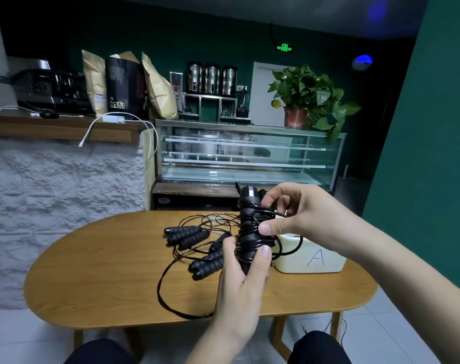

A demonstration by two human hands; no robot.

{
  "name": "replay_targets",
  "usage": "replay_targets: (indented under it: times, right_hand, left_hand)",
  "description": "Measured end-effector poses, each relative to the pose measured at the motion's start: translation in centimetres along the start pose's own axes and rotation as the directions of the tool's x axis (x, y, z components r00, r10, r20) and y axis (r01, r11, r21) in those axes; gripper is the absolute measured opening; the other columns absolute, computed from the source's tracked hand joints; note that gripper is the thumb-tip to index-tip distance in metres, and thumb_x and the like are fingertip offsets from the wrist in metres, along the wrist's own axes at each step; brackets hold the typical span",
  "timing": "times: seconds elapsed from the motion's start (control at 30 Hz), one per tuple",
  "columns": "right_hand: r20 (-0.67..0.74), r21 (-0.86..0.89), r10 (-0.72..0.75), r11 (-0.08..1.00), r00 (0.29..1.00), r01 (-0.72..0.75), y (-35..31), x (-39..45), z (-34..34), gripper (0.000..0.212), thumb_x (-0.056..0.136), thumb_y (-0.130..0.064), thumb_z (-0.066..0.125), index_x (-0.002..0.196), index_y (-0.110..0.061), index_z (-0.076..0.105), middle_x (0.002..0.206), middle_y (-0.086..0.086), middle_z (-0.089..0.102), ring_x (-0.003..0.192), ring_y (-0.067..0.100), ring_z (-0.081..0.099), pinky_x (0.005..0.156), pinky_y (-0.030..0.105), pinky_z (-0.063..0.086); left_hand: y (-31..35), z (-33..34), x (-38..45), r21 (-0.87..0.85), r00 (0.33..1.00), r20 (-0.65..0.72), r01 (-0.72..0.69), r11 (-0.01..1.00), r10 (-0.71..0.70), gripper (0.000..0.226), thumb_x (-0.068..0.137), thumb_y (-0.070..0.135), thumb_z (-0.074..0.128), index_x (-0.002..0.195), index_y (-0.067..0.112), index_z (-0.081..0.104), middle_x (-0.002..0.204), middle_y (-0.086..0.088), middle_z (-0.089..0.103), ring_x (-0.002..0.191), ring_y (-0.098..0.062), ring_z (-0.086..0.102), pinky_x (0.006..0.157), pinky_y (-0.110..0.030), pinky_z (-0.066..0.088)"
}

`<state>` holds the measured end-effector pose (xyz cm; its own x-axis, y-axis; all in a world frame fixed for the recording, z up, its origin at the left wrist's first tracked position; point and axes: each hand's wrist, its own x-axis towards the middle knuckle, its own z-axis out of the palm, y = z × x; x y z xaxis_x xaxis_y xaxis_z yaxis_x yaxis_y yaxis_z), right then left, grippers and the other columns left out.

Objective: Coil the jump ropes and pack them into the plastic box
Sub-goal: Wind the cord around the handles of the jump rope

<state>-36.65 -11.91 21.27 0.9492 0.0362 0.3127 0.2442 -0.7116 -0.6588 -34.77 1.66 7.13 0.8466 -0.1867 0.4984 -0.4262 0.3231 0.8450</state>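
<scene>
My left hand (243, 274) grips the lower end of a black jump rope's paired handles (248, 219), held upright above the table. Thin black cord is wound around them in several turns. My right hand (294, 214) pinches the cord against the upper part of the handles with thumb and fingers. On the wooden table (105, 264) lie more black jump ropes (194, 245) in a loose tangle, with several ribbed handles. A long cord loop (168, 298) runs toward the front edge. The white plastic box (310, 256), marked with a blue "A", stands behind my hands, partly hidden.
A white stone-faced counter (60, 193) rises at the left, with a white cable (113, 122) hanging off its wooden top. A glass display case (247, 153) stands beyond the table. My knees (318, 348) show below the front edge.
</scene>
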Motion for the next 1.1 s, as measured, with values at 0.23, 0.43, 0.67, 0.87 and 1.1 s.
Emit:
replay_targets:
  times: [0.23, 0.43, 0.67, 0.87, 1.1]
  right_hand:
    - [-0.001, 0.255, -0.003, 0.967, 1.000, 0.003, 0.3, -0.2, 0.5, 0.020, 0.075, -0.027, 0.083, 0.081, -0.014, 0.070, 0.062, 0.000, 0.057, 0.050, 0.010, 0.046, 0.044, 0.024, 0.033]
    - [-0.038, 0.191, -0.003, 0.982, 0.999, 0.011, 0.4, -0.3, 0.4, 0.011, 0.083, -0.028, 0.079, 0.083, -0.017, 0.075, 0.068, -0.003, 0.061, 0.052, 0.006, 0.044, 0.050, 0.015, 0.035]
    - [-0.053, 0.387, 0.116, 0.918, 0.992, -0.087, 0.6, -0.6, 1.7, 0.009, 0.085, -0.014, 0.076, 0.090, -0.008, 0.072, 0.076, 0.003, 0.060, 0.066, 0.014, 0.048, 0.057, 0.021, 0.041]
    - [0.011, 0.468, 0.183, 0.868, 0.983, -0.167, 0.9, -0.8, 1.0, 0.007, 0.084, -0.007, 0.075, 0.091, -0.008, 0.073, 0.079, 0.005, 0.053, 0.071, 0.014, 0.046, 0.061, 0.022, 0.034]
    - [-0.397, -0.161, -0.354, 0.935, 0.847, 0.315, 1.8, -1.9, 1.5, 0.008, 0.078, -0.026, 0.083, 0.081, -0.021, 0.077, 0.073, -0.012, 0.068, 0.070, 0.007, 0.061, 0.064, 0.012, 0.043]
  left_hand:
    - [0.5, -0.2, 0.0, -0.076, 0.999, 0.036, 0.033, 0.997, -0.030, 0.030, 0.086, 0.054, 0.063, 0.105, 0.032, 0.053, 0.085, 0.005, 0.059, 0.076, -0.016, 0.055, 0.065, -0.030, 0.045]
    - [0.4, -0.1, -0.1, -0.079, 0.998, 0.028, 0.054, 0.995, -0.052, 0.031, 0.084, 0.056, 0.063, 0.104, 0.034, 0.054, 0.087, 0.001, 0.061, 0.077, -0.017, 0.056, 0.065, -0.032, 0.045]
    - [0.4, 0.0, -0.2, -0.051, 0.999, 0.012, 0.036, 0.998, -0.035, 0.027, 0.085, 0.057, 0.062, 0.102, 0.037, 0.054, 0.086, 0.001, 0.061, 0.078, -0.016, 0.057, 0.068, -0.031, 0.049]
    - [0.3, 0.2, -0.5, -0.046, 0.999, 0.030, 0.037, 0.998, -0.036, 0.035, 0.088, 0.057, 0.062, 0.110, 0.032, 0.052, 0.086, -0.002, 0.059, 0.079, -0.021, 0.055, 0.070, -0.035, 0.045]
    - [1.5, 0.0, -0.3, -0.232, 0.992, 0.060, 0.119, 0.965, -0.107, 0.031, 0.081, 0.055, 0.066, 0.100, 0.032, 0.058, 0.086, 0.002, 0.058, 0.074, -0.017, 0.053, 0.058, -0.028, 0.039]
